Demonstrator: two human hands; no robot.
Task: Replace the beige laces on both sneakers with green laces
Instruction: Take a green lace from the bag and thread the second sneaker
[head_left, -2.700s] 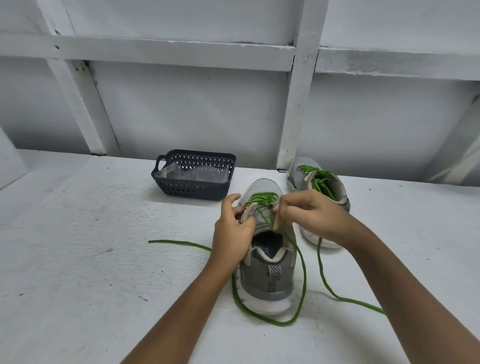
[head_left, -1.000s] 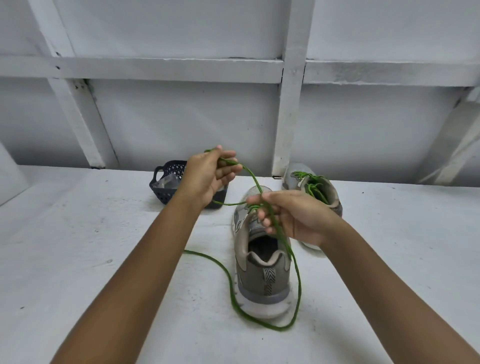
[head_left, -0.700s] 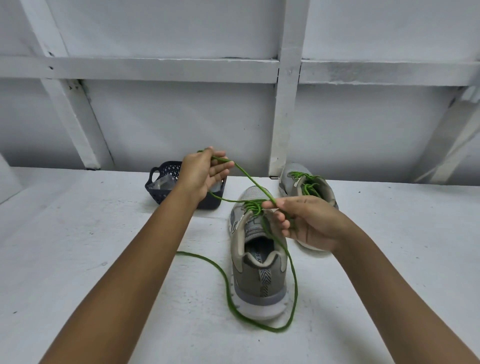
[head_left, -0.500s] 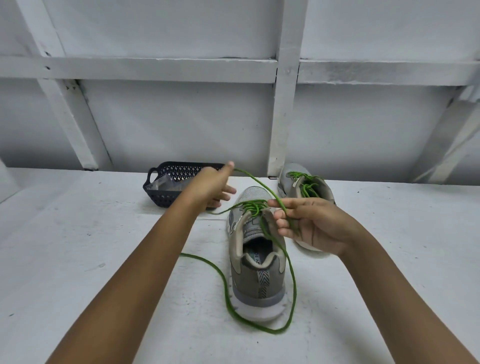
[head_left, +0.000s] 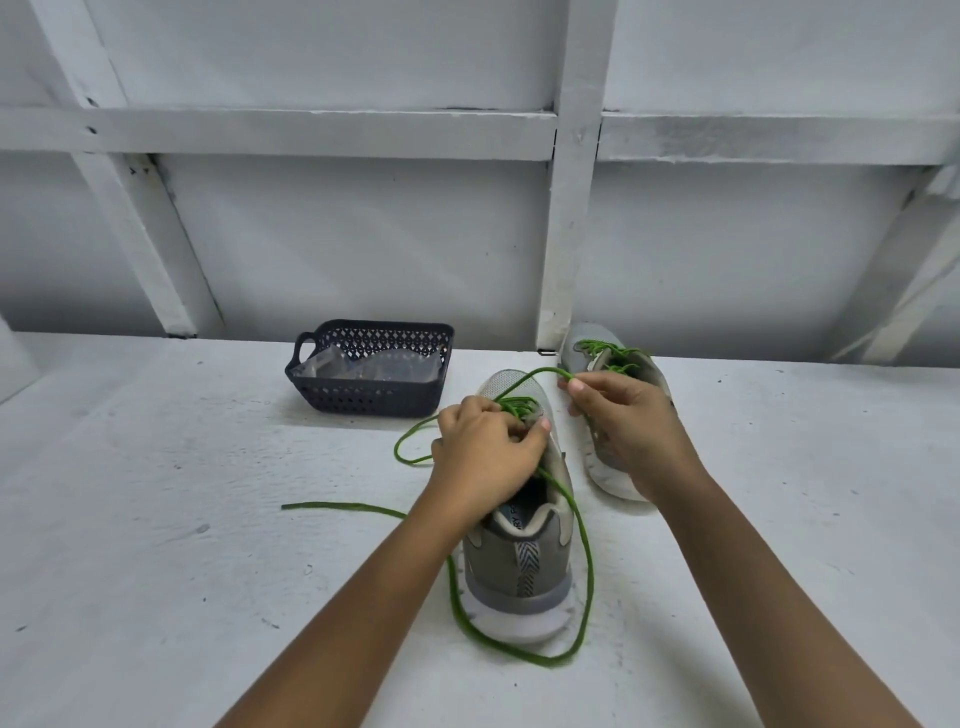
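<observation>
Surface (head_left: 156, 519) white, rough, cut off left, right and front. Near sneaker (head_left: 519, 566) grey, mid-surface, heel toward front edge; tongue and eyelets hidden under left hand (head_left: 483, 457). Far sneaker (head_left: 589, 345) at back edge, green-laced, mostly hidden behind right hand (head_left: 623, 421). Basket (head_left: 363, 402) dark, near back edge, left of both sneakers; clear plastic (head_left: 363, 370) inside, contents hard to read. Left hand curled, gripping near sneaker at the lacing; can't tell if it also pinches lace. Right hand pinches green lace (head_left: 588, 571) at fingertips above the toe. Slack lace loops round the heel; one end lies left on the surface.
</observation>
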